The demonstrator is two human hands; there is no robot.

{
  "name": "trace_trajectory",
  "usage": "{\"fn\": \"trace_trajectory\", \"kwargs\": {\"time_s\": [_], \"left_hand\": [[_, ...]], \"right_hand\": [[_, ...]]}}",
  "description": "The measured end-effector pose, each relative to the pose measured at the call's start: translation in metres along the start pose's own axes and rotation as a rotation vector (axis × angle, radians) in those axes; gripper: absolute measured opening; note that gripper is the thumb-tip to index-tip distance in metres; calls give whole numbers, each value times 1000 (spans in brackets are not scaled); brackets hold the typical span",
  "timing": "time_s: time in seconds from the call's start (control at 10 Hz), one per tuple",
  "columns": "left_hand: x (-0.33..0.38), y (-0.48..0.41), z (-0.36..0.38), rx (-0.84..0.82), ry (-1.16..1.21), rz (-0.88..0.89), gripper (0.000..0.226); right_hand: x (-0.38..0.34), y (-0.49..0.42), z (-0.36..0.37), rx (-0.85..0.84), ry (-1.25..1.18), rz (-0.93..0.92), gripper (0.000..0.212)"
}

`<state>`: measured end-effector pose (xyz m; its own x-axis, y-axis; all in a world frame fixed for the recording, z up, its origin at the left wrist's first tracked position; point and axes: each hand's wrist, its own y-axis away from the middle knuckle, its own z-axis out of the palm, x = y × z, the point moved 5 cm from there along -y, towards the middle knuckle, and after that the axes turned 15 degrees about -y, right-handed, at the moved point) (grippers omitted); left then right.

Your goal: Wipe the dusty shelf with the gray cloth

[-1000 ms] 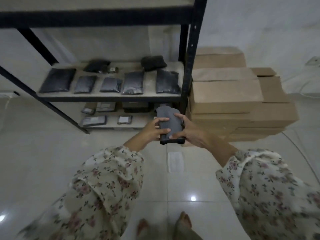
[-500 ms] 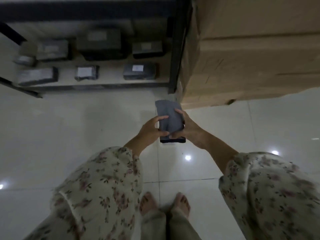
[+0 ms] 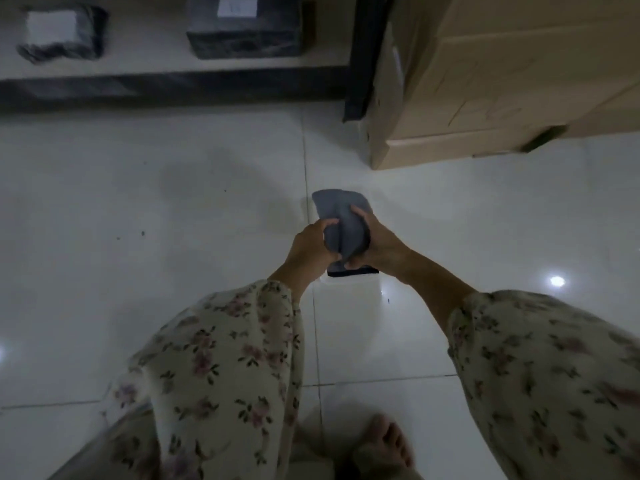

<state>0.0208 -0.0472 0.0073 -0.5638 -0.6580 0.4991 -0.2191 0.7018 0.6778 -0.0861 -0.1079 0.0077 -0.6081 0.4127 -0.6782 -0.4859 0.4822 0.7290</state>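
A folded gray cloth [image 3: 341,216] is held in front of me above the white tiled floor. My left hand [image 3: 310,245] grips its left edge and my right hand [image 3: 375,242] wraps its right side, thumb pressed on top. A dark strip shows under the cloth's lower end. Only the lowest board of the shelf [image 3: 156,69] appears, at the top left, with its black front rail and black corner post [image 3: 363,64]. The cloth is well short of the shelf and apart from it.
Two dark wrapped parcels with white labels lie on the low shelf board, one [image 3: 242,27] near the post and one [image 3: 60,32] further left. Stacked cardboard boxes [image 3: 502,74] stand on the floor right of the post. My bare foot [image 3: 382,441] shows at the bottom.
The view has tilted down and moved closer to the floor; the upper shelves have left the frame. Both hands still hold the cloth, which is now bunched more between them.
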Motion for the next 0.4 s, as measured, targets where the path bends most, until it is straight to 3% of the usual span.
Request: {"fn": "trace_trajectory", "kwargs": {"time_s": [0.1,0.2,0.3,0.4], "left_hand": [[-5,-11,11,80,-384,4,56],[-10,-16,17,136,-657,42,50],[-16,-16,24,108,-808,93,52],[-6,-6,21,52,-884,155,52]], "right_hand": [[23,-23,7,41,-22,66,81],[42,-33,11,138,-141,179,84],[52,-37,16,241,-72,217,69],[36,-16,16,368,83,141,73]]}}
